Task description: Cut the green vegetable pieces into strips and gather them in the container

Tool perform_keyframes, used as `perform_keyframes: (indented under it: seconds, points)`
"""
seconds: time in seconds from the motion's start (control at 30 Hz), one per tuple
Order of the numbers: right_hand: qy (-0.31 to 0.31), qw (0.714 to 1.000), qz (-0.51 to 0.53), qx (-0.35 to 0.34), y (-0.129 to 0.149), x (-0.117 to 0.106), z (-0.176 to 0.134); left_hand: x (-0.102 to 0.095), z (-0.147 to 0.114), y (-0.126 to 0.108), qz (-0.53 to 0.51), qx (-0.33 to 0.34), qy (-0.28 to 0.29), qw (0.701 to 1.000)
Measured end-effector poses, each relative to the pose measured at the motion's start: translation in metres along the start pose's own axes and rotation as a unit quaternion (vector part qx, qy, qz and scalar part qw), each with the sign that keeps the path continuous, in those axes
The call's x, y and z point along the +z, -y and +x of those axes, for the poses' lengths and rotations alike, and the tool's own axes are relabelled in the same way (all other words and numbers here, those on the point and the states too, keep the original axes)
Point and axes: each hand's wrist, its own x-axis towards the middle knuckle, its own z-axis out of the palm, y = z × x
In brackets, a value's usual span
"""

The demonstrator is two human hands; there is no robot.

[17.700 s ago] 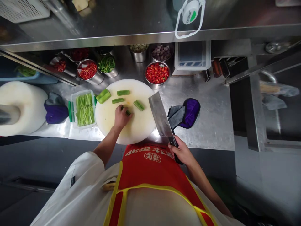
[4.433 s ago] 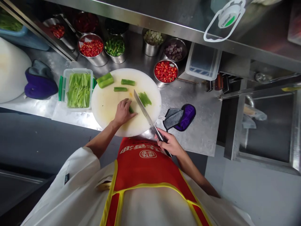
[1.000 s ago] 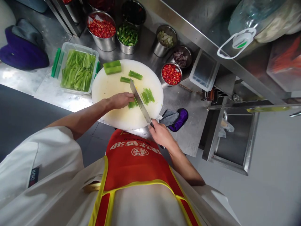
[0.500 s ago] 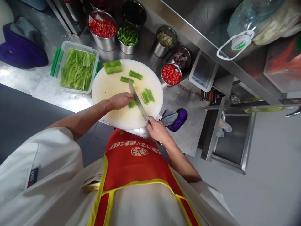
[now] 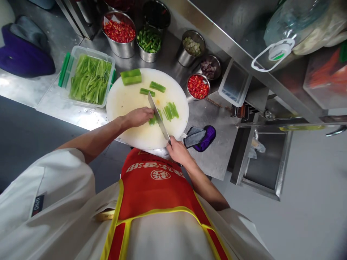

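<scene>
A round white cutting board lies in front of me. My right hand is closed around the handle of a knife, whose blade slants up and to the left across the board. Curled fingers of my left hand press down on celery close against the blade; part of it is hidden by the hand and knife. Thin celery strips lie right of the blade. Farther back on the board are two short celery sticks and a wider green block.
Left of the board stands a clear tub full of cut celery. Metal pots of chopped red chilies, green chilies and other cut vegetables line the back. A purple-grey cloth lies at right, below a metal shelf.
The knife and my right hand have shifted slightly left, toward my left hand. A few more cut strips show right of the blade. My left hand stays on the celery.
</scene>
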Motion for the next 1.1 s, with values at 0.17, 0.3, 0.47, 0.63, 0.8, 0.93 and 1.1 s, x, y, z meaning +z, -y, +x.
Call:
perform_keyframes:
  seconds: [0.17,0.3,0.47,0.63,0.8,0.93,1.1]
  points:
    - [-0.012,1.000,-0.003,-0.009,0.001,0.000,-0.001,-0.001,-0.001,0.000,0.005,0.014,0.000,1.000]
    - [-0.001,1.000,-0.003,0.003,0.003,0.002,0.000,-0.001,-0.002,0.001,0.007,0.023,-0.008,1.000]
    - [-0.011,1.000,0.009,-0.013,0.001,0.004,-0.002,-0.001,-0.003,0.000,0.013,0.026,0.002,1.000]
    - [-0.006,1.000,-0.005,0.006,0.001,0.017,0.009,-0.003,-0.006,-0.006,0.037,0.015,-0.013,0.999]
    - [-0.008,1.000,0.002,0.002,0.002,0.014,0.011,0.000,-0.012,-0.010,-0.001,0.029,-0.041,0.999]
    - [-0.007,1.000,0.016,-0.003,0.006,-0.001,-0.004,0.002,-0.014,-0.007,-0.028,0.020,-0.051,0.998]
    - [0.000,1.000,0.009,-0.004,0.012,-0.010,-0.018,-0.001,-0.013,-0.006,-0.022,0.030,-0.029,0.999]
